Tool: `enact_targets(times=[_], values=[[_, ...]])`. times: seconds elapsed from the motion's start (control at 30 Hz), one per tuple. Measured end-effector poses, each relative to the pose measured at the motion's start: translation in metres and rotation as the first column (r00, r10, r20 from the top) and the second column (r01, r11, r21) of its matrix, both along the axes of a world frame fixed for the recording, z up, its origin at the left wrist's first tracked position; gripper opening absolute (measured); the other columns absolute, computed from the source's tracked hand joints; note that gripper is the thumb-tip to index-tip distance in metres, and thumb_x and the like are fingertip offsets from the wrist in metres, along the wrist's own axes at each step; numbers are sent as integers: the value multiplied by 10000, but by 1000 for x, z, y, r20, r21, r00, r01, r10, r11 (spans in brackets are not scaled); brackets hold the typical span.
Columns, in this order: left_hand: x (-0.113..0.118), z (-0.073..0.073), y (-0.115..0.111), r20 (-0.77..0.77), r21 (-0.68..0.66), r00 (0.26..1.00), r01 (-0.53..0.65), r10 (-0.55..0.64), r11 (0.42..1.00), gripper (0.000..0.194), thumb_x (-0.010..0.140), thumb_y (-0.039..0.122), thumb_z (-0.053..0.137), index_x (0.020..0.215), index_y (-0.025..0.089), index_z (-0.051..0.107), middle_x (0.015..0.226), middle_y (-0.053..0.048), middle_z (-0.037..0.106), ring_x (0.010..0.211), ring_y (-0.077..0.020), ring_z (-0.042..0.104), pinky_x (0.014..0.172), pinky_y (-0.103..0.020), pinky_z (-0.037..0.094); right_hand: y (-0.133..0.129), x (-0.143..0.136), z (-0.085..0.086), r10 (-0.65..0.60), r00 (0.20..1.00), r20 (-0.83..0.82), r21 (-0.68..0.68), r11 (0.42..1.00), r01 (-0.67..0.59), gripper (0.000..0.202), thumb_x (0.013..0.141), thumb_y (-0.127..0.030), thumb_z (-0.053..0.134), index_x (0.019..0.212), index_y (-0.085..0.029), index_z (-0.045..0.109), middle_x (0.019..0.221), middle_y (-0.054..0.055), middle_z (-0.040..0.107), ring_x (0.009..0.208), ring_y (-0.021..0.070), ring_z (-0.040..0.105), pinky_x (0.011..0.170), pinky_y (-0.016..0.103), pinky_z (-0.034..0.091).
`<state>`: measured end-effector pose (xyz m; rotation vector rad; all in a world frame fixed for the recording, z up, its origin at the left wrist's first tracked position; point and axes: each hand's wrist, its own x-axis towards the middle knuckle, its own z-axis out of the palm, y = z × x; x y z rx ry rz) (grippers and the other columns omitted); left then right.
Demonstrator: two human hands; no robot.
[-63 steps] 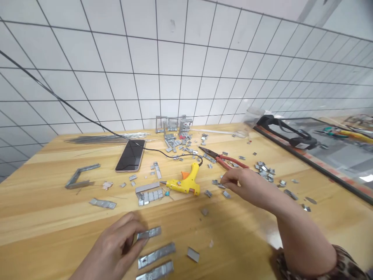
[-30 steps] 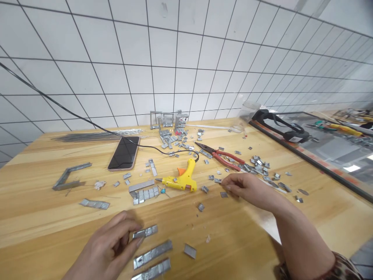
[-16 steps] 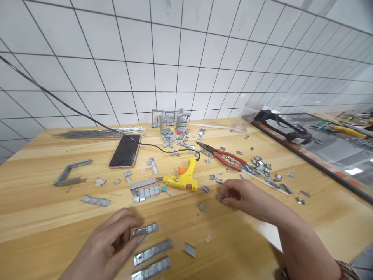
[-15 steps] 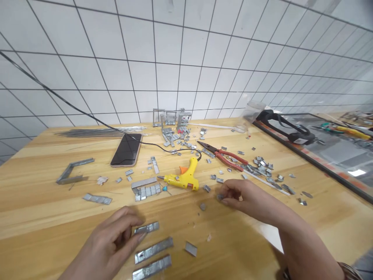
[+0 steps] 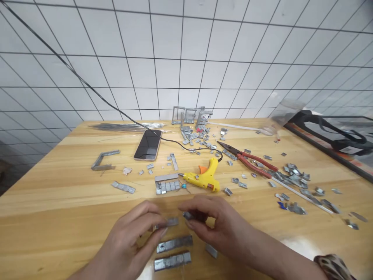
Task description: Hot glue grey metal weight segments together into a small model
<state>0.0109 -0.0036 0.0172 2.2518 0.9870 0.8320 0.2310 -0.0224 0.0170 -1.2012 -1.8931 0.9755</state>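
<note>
My left hand (image 5: 132, 235) pinches a short grey metal strip (image 5: 172, 221) by its left end, just above the wood. Close to the strip's right end, my right hand (image 5: 217, 223) grips a small folded metal piece (image 5: 188, 215) between thumb and fingers; a narrow gap shows between the two parts. Below them lie two longer metal strips, an upper strip (image 5: 175, 244) and a lower strip (image 5: 172, 261), roughly parallel. One flat metal piece (image 5: 211, 251) is partly covered by my right hand.
A yellow glue gun (image 5: 201, 179) lies beyond my hands, its cord running left past a phone (image 5: 148, 145). Red-handled pliers (image 5: 247, 157) and scattered metal bits (image 5: 294, 175) are to the right. Small metal frames (image 5: 190, 116) stand near the tiled wall (image 5: 169, 70).
My right hand has moved left from the loose bits with a small metal piece, coming up beside the strip in my left hand. The camera view has shifted, too.
</note>
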Motion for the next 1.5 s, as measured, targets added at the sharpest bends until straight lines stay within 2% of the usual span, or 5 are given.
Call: enact_targets(times=[0.37,0.73,1.03,1.23,1.5], values=[[9,3,-6,105,-379,994,28,13,925,151,847,257,572,799,191,700,732,-28,621,630,-144,587,545,-228,455,-5,-13,-21,-136,771,-622,-484,841,-242,246,684,-213,809,882,-209,664,743,-42,638,675,79,570,640,187,437],[21,5,-10,305,-809,922,119,238,575,165,728,344,691,705,181,698,668,4,695,623,-124,590,606,-217,468,-5,-17,-23,-179,735,-653,-498,834,-239,250,646,-269,837,867,-226,728,636,-65,541,593,74,475,587,198,398],[23,3,-9,199,-763,956,14,213,647,188,722,343,650,736,157,675,710,-36,692,674,-167,603,641,-273,481,-5,-10,-18,-43,838,-544,-316,936,-157,324,799,-159,686,1030,-382,726,886,-32,709,787,112,615,730,220,484],[22,9,-6,170,-619,970,-30,171,785,155,747,318,631,679,179,641,653,-19,647,602,-153,569,553,-256,448,-4,-3,-9,64,832,-551,-373,873,-314,273,877,-349,621,1140,-330,693,745,-17,634,639,96,539,632,223,467],[23,10,-7,167,-664,967,-33,191,747,54,713,237,622,708,183,613,599,27,576,542,-116,486,506,-224,392,-7,-1,-15,86,852,-517,-333,896,-293,413,919,-326,565,1325,-380,511,834,-17,671,694,98,605,646,225,489]])
